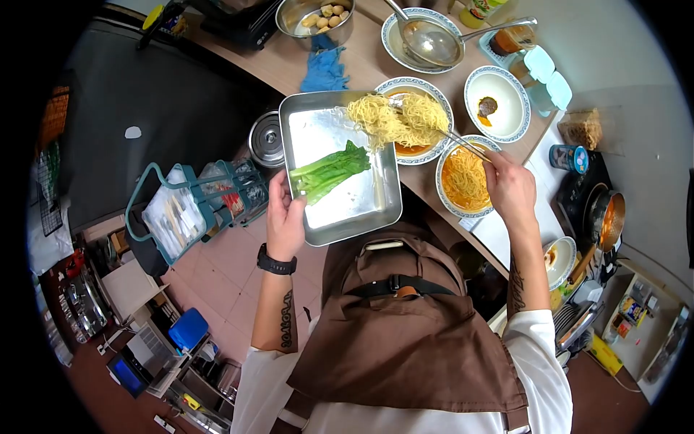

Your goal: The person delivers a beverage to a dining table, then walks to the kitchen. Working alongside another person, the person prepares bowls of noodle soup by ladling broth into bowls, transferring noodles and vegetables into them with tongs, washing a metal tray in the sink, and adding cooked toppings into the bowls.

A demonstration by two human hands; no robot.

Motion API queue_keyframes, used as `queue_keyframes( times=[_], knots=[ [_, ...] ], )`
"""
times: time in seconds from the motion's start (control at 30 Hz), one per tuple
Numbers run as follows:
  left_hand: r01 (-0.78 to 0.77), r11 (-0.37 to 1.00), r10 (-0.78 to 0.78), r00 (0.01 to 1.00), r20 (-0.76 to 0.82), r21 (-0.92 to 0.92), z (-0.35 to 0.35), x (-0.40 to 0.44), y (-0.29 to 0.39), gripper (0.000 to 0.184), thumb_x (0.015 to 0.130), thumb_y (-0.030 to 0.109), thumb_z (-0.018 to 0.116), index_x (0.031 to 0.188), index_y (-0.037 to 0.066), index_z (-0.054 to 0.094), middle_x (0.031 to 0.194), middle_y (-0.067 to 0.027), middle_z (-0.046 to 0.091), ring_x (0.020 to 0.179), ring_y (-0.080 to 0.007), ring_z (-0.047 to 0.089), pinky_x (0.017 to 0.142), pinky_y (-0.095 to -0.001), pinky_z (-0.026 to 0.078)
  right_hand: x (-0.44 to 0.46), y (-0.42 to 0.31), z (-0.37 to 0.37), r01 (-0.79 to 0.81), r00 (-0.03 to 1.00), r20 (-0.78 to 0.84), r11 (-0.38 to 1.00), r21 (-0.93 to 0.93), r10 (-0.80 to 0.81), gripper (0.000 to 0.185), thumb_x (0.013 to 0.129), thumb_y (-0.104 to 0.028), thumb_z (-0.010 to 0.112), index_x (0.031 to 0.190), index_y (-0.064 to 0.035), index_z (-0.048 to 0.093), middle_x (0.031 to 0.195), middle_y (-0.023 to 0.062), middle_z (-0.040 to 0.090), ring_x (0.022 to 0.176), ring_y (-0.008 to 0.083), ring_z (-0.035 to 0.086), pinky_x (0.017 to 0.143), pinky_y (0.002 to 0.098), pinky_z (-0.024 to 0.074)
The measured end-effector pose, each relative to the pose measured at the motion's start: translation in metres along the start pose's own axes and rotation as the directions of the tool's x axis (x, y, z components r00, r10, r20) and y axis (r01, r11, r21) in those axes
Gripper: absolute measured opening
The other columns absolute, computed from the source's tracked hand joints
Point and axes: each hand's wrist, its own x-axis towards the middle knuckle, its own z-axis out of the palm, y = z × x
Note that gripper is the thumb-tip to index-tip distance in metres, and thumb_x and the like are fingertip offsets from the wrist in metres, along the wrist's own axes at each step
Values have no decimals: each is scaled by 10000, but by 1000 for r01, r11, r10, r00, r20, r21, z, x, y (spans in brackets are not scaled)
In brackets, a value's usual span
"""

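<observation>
My left hand (286,226) grips the near left edge of a rectangular metal tray (347,226), thumb over the rim. Inside the tray lies a bunch of green leafy vegetable (331,172). My right hand (512,189) is closed on slim metal tongs (463,143), which hold a clump of yellow noodles (390,124). The clump hangs across the tray's far right corner and a patterned bowl (443,148) of orange-brown broth. Just left of my right hand, another bowl (439,189) contains noodles (465,179) in orange sauce.
A white bowl (515,87) with brown paste stands far right, near a strainer (434,45) resting over a bowl. A pot (289,29) of eggs and a blue cloth (324,71) lie at the back. A caddy (177,210) stands left; a pan (613,217) sits right.
</observation>
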Motion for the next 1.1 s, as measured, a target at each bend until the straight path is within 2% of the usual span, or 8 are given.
queue_keyframes(
  times=[0.27, 0.37, 0.47, 0.5, 0.63, 0.73, 1.0, 1.1],
  knots=[
    [2, 998, -3, 1000, 9, 67, 1, 2, 3, 511, 920, 31, 503, 1415, -21, 388, 1158, -139, 609, 1015, -166, 603, 897, -302, 491, 3, -21, -35, 46, 981, 196, 969, -243, 2, 237, 864, -176, 653, 1070, -61, 675, 938, 121, 674, 839, 320, 683, 734, 433, 544],
    [10, 998, -11, 1000, 13, 64, 2, 1, 4, 513, 920, 38, 507, 1415, -23, 388, 1149, -139, 614, 1010, -169, 602, 895, -306, 490, -2, -32, -75, 36, 985, 172, 966, -256, 9, 272, 862, -183, 654, 1099, -52, 675, 931, 117, 664, 860, 309, 677, 745, 426, 540],
    [18, 999, -20, 999, 28, 51, 3, 1, 10, 514, 919, 39, 509, 1415, -23, 388, 1152, -137, 614, 1010, -169, 599, 896, -304, 487, 2, -42, -88, 154, 979, 163, 968, -198, -122, 323, 863, -197, 655, 1150, -51, 671, 922, 100, 656, 871, 293, 668, 743, 416, 538],
    [21, 999, -23, 999, 37, 49, 3, 1, 12, 515, 918, 38, 510, 1414, -23, 388, 1155, -137, 613, 1010, -169, 598, 897, -303, 486, 4, -38, -80, 265, 962, 116, 948, -179, -247, 353, 873, -200, 639, 1187, -40, 661, 918, 89, 644, 866, 270, 658, 747, 398, 536],
    [37, 999, -39, 997, 67, 34, 3, 3, 19, 519, 914, 34, 511, 1415, -21, 388, 1156, -130, 610, 1015, -168, 593, 901, -301, 482, 24, -38, -48, 342, 939, 71, 901, -266, -336, 339, 888, -139, 570, 1197, -30, 656, 906, 80, 630, 828, 245, 647, 742, 364, 538],
    [28, 998, -32, 996, 85, 49, 7, 0, 26, 524, 910, 31, 514, 1416, -18, 388, 1142, -122, 609, 1008, -163, 591, 899, -300, 481, 39, -28, -30, 368, 925, 9, 892, -264, -379, 329, 875, -118, 554, 1176, -40, 661, 892, 74, 627, 823, 245, 642, 728, 365, 541],
    [-17, 988, 6, 997, 73, 150, 10, -2, 31, 531, 893, 34, 536, 1412, 13, 427, 1069, -104, 609, 925, -156, 602, 837, -303, 509, 41, -5, -17, 333, 942, 24, 930, -157, -334, 171, 864, -100, 563, 986, -78, 681, 830, 75, 647, 749, 278, 673, 663, 414, 541],
    [55, 981, -72, 994, 87, 185, 6, -1, 36, 524, 910, 30, 510, 1416, -14, 385, 1135, -115, 602, 1029, -161, 583, 932, -294, 460, 32, 4, -33, 278, 960, -17, 957, -87, -280, 126, 878, -123, 592, 960, -87, 681, 823, 82, 650, 729, 299, 670, 648, 426, 538]
  ],
)
